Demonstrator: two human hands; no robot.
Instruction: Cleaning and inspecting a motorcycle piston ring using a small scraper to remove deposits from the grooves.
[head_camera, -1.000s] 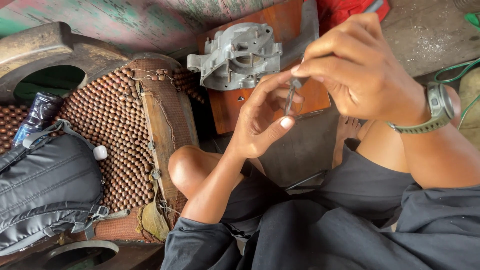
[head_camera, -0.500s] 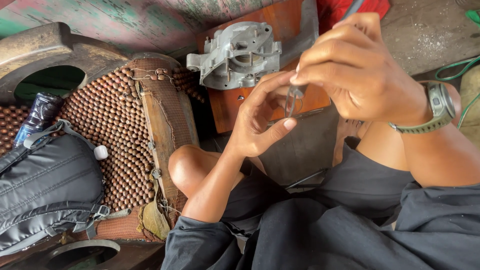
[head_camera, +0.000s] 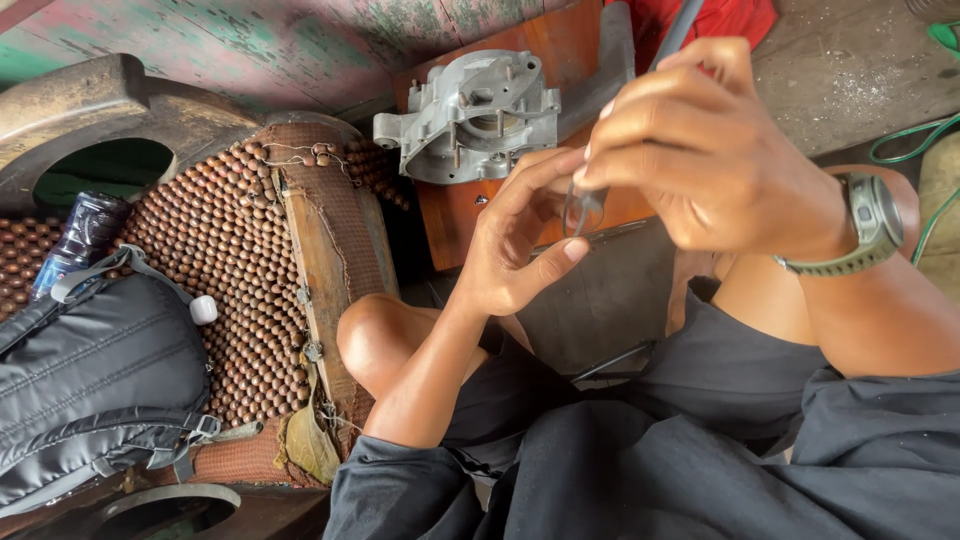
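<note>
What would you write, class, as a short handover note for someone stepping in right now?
Left hand: open, fingertips steadying a small dark part in front of the chest.
Right hand: shut on a thin dark tool whose lower end meets that part.
Grey metal housing: lying untouched on the wooden block ahead.
Done: nothing visibly fitted to the housing.
Left: the work on the small part.
</note>
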